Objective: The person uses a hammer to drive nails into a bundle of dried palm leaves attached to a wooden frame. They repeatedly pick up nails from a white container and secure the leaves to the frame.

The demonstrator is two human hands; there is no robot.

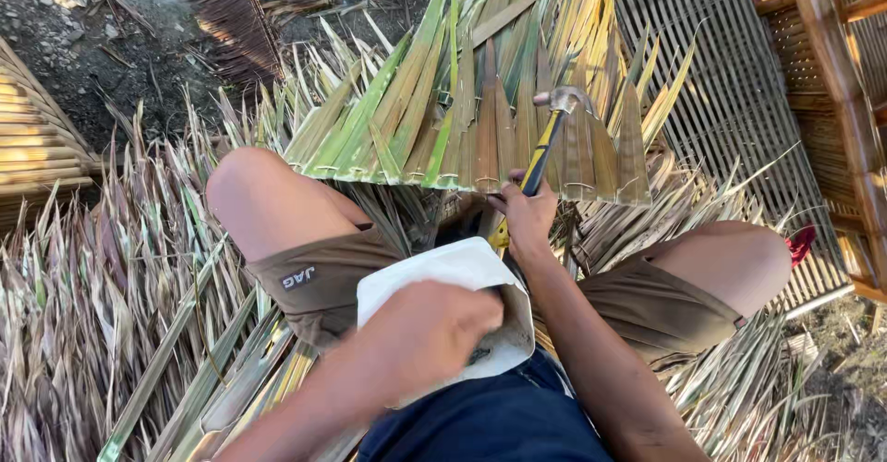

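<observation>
So the hammer [551, 134] is up in front of the person, steel head at the top over the folded leaf panel [462, 120], black and yellow handle running down into the right hand [527, 217]. That hand is wrapped tight round the lower part of the handle, between the two bare knees.

The left hand [430, 328] is lower, in the lap, with its fingers dipped into a white container [462, 273] that sits on the thighs. Fingers are curled in there, but can't tell whether they've got hold of anything, the hand covers the inside.

The leaf panel is a row of green and yellowish-brown strips folded over a stick, lying just past the knees, with the hammer head right above its middle.

Person's sitting in brown shorts [323, 277] and a dark blue shirt on a heap of dry palm leaves [102, 314]. A woven bamboo lattice [730, 83] lies to the right, bare dirt [83, 28] at top left.
</observation>
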